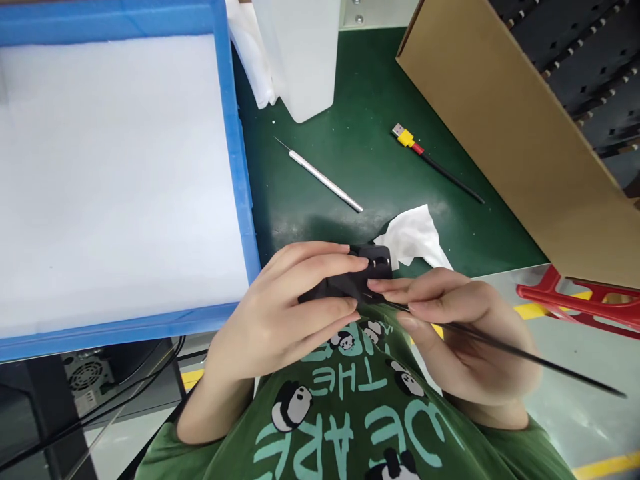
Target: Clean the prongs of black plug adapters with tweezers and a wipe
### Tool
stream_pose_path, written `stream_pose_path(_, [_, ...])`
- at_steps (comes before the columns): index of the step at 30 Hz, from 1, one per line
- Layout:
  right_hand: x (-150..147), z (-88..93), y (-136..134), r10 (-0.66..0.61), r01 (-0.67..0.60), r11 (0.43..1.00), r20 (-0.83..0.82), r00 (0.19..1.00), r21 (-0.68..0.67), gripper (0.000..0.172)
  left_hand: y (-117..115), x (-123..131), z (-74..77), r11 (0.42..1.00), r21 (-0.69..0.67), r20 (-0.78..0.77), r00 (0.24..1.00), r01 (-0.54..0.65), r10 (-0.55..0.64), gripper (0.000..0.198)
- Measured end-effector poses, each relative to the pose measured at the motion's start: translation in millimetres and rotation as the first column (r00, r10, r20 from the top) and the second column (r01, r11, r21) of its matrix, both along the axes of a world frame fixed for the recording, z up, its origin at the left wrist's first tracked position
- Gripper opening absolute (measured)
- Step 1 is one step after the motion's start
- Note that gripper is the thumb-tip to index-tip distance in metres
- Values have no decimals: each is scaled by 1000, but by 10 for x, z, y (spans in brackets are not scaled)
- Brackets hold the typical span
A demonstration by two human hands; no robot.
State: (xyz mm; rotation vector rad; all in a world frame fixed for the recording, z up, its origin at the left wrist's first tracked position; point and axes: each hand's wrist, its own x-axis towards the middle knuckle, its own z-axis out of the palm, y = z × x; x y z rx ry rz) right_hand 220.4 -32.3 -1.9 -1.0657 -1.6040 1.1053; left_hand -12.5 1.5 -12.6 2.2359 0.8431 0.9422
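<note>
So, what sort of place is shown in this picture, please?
Probably a workshop or factory workstation: there is a green worktop, a slim needle-tipped tool lying on it, and yellow floor line markings.

Shirt [350, 403] is green, short-sleeved; bears pale-green lettering [379, 375] reading "THE" and black-and-white panda prints [292, 407].

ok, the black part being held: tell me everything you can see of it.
The black part looks matte, perhaps plastic. Its exposed end is squared with rounded corners; small shiny spots show there. It lies roughly sideways in front of the green shirt. The left hand grips it, hiding much of it; the right hand appears to touch it too. Whether the thin black stick in that hand touches it is unclear.
</note>
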Motion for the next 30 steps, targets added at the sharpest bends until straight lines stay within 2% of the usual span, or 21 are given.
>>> stream_pose_path(7, [-23,13,-2,-17,15,998,-52,999,-53,40,7,3,10,1000,11,-32,999,-8,9,13])
stream_pose_path(11, [-71,8,2,-121,100,988,-190,974,-115,37,5,3,15,1000,15,-64,998,-5,6,24])
stream_pose_path(13, [-83,0,8,-148,118,983,-231,962,-139,33,-1,1,11,1000,-2,-70,998,1,-1,20])
stream_pose_path(18, [-54,-22,20,-127,87,985,-277,952,-152,35,1,6,17,1000,-17,-59,998,2,-3,14])
stream_pose_path(30, [-55,-46,21,-122,79,984,-294,948,-157,34,-10,20,29,1000,-22,-64,998,-19,17,17])
